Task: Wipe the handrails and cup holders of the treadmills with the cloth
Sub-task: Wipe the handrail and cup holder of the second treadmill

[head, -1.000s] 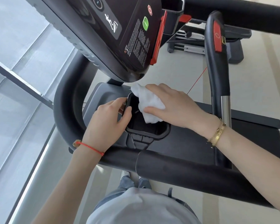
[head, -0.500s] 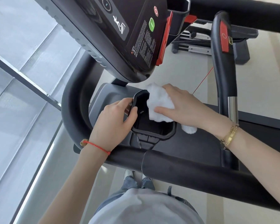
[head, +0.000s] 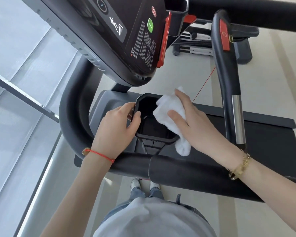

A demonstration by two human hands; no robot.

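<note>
While the left hand (head: 117, 128) curls round the near-left rim of the one black cup holder (head: 154, 139), thumb hooked over the edge and fingers outside the wall, the right hand (head: 196, 124) pinches and presses the single white cloth (head: 169, 108) against the holder's opposite rim. Thumb lies on top of the cloth, the fingers wrap its far side, and part of the fabric dips into the holder's opening while a loose tail hangs out below the palm onto the dark tray (head: 203, 151). Between the two hands the holder's inside shows black and bare.

One padded handrail (head: 195, 173) runs across just below both wrists, and a second, upright handle (head: 229, 82) with a red patch and a silver sensor strip stands just right of the right hand. Above the hands tilts one console (head: 126, 40) bearing one green button (head: 150, 25) and one red one (head: 153, 11). One red string bracelet (head: 101, 155) circles the left wrist; gold bracelets (head: 241, 166) circle the right. Two shoes (head: 144, 184) show on the floor under the rail.
</note>
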